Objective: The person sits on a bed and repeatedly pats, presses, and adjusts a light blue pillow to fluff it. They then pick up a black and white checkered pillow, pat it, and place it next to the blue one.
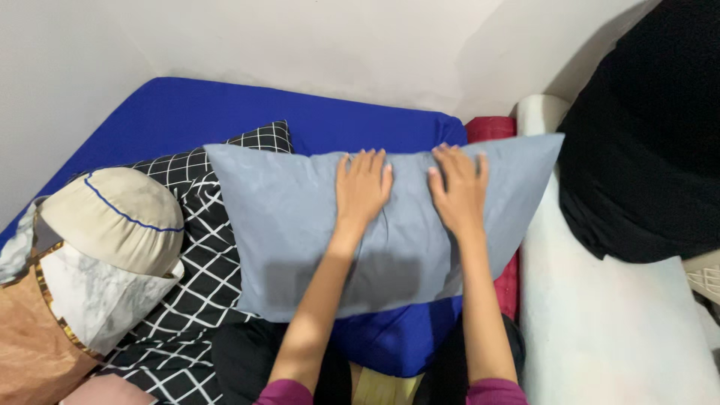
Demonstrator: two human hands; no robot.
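Note:
A grey-blue pillow (285,217) lies across a bed covered with a blue sheet (225,112). My left hand (362,187) rests flat on the pillow's upper middle, fingers together and pointing away from me. My right hand (457,187) lies flat beside it, slightly to the right, fingers spread a little. Both palms press on the pillow's top surface; neither hand grips anything. My sleeves are magenta.
A black blanket with a white grid (202,277) lies under the pillow's left end. A cream bolster end with blue piping (112,217) and marble-print fabric (90,292) sit at left. A red cushion (491,127), white ledge (600,322) and black bundle (652,150) are at right.

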